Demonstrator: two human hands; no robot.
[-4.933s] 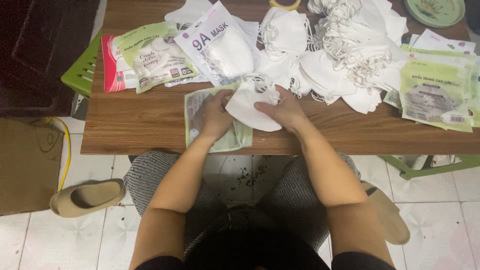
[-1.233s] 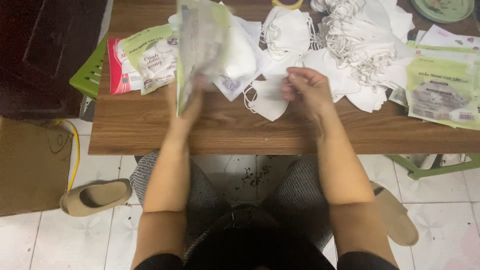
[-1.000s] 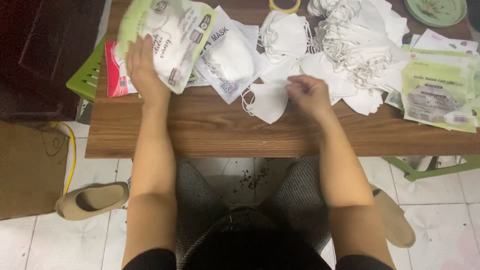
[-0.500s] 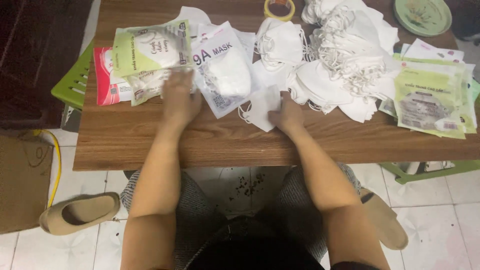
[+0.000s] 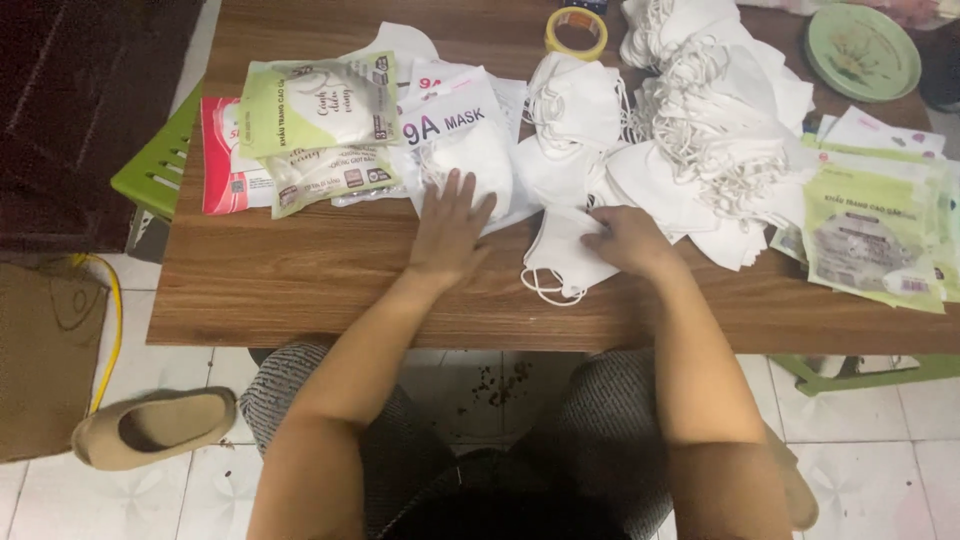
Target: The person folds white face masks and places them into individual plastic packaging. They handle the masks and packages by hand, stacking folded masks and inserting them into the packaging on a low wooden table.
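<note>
The right hand (image 5: 628,240) pinches the upper edge of a loose white face mask (image 5: 566,252) that lies flat near the front edge of the wooden table (image 5: 320,280), its ear loops trailing toward that edge. The left hand (image 5: 452,228) grasps nothing: it rests flat with fingers spread, fingertips on the lower edge of a clear packet of white masks (image 5: 465,150), palm on bare wood. Behind the held mask and toward the table's right rear corner spreads a large heap of loose white masks (image 5: 700,130) with tangled ear loops, touching the held mask's far side. At the right edge lies a stack of green printed packets (image 5: 870,225). Toward the left edge, two more green packets (image 5: 315,125) overlap a red packet (image 5: 218,155). A roll of yellow tape (image 5: 576,30) sits at the rear edge, and a green plate (image 5: 862,50) at the right rear corner. Off the left edge shows a green plastic chair (image 5: 160,170). The floor is pale tile (image 5: 170,500), with a beige slipper (image 5: 155,428) and a cardboard box (image 5: 45,350) with a yellow cord at the left.
</note>
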